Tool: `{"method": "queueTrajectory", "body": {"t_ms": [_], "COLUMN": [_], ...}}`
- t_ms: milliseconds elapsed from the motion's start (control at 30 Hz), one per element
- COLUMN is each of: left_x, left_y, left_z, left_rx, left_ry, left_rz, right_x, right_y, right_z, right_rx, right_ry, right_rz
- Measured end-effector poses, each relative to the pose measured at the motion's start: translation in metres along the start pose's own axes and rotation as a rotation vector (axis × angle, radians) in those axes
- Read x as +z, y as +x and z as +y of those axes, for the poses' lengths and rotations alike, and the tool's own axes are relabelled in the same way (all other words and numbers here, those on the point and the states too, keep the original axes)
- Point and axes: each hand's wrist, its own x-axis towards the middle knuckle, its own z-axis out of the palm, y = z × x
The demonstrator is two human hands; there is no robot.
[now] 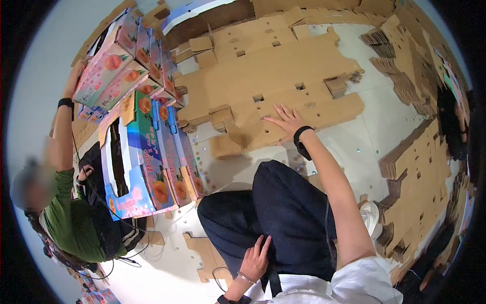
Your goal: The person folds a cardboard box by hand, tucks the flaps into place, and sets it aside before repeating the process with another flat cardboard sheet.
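My right hand (pixel 286 123) lies with fingers spread on the edge of a stack of flat, die-cut brown cardboard sheets (pixel 283 66). Slots and small square holes are cut through these sheets. A black band circles my right wrist. Low in the view, my left hand (pixel 254 264) rests on the dark trousers over my thigh, its fingers stretched out and nothing in it. To the left of the stack stand printed peach boxes (pixel 161 190), blue and pink, packed side by side.
At the left, a person in a green top (pixel 76 228) has a raised hand on the upper printed boxes (pixel 109 76). More stacked cardboard sheets (pixel 417 177) lie along the right side. Small round bits are scattered over the white floor (pixel 349 137). A thin cable (pixel 147 243) runs near the person.
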Motion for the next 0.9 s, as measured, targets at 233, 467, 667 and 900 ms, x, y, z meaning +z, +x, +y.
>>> {"method": "queueTrajectory", "body": {"t_ms": [233, 467, 667, 900], "left_x": [0.000, -0.015, -0.020, -0.056], "left_y": [-0.006, -0.012, -0.026, -0.033], "left_z": [-0.003, -0.003, -0.004, -0.043], "left_rx": [0.026, 0.049, -0.001, -0.078], "left_ry": [0.007, 0.033, -0.105, -0.444], "left_rz": [0.068, 0.159, 0.258, 0.592], "right_x": [0.017, 0.072, 0.030, 0.020], "right_y": [0.003, 0.035, 0.025, 0.014], "right_z": [-0.022, -0.067, -0.061, -0.090], "right_rx": [0.076, 0.358, 0.508, 0.519], "right_ry": [-0.118, -0.487, 0.345, -0.021], "right_rz": [0.054, 0.041, 0.147, 0.105]}}
